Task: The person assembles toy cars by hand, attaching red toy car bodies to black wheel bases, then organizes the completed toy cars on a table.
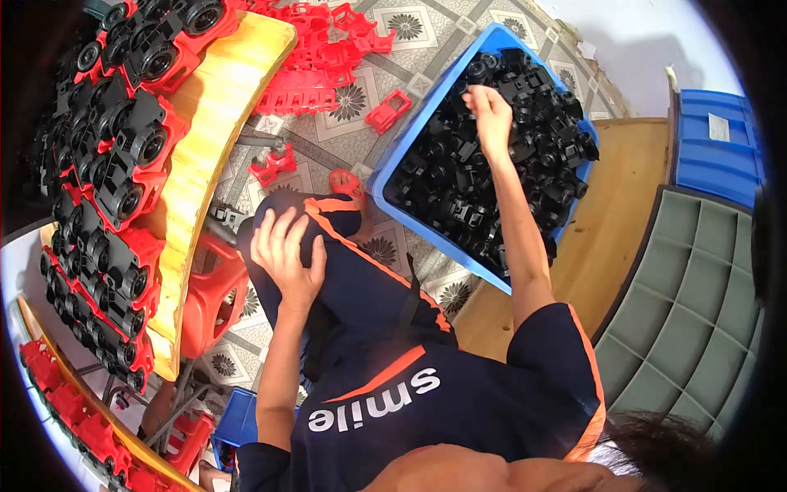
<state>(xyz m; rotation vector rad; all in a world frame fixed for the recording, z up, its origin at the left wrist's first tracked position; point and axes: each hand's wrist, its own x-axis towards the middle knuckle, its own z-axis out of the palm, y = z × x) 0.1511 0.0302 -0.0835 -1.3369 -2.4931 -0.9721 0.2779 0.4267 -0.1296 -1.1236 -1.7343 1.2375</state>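
My right hand (493, 123) reaches over a blue plastic bin (437, 243) heaped with black plastic wheeled parts (438, 180). Its fingers are curled together at the far side of the heap, and whatever they grip is hidden or blends with the black parts. On my bent knee lies my left hand (285, 250), fingers spread, with nothing in it. To the left, a wooden tabletop (217, 98) carries rows of red toy vehicle bodies with black wheeled chassis (131, 156) set on them.
Red plastic vehicle frames (307, 90) are piled on the patterned tile floor, with a loose red frame (388, 111) nearer the bin. A red stool (209, 299) stands beside the table. At right are a grey gridded panel (680, 287) and another blue crate (717, 148).
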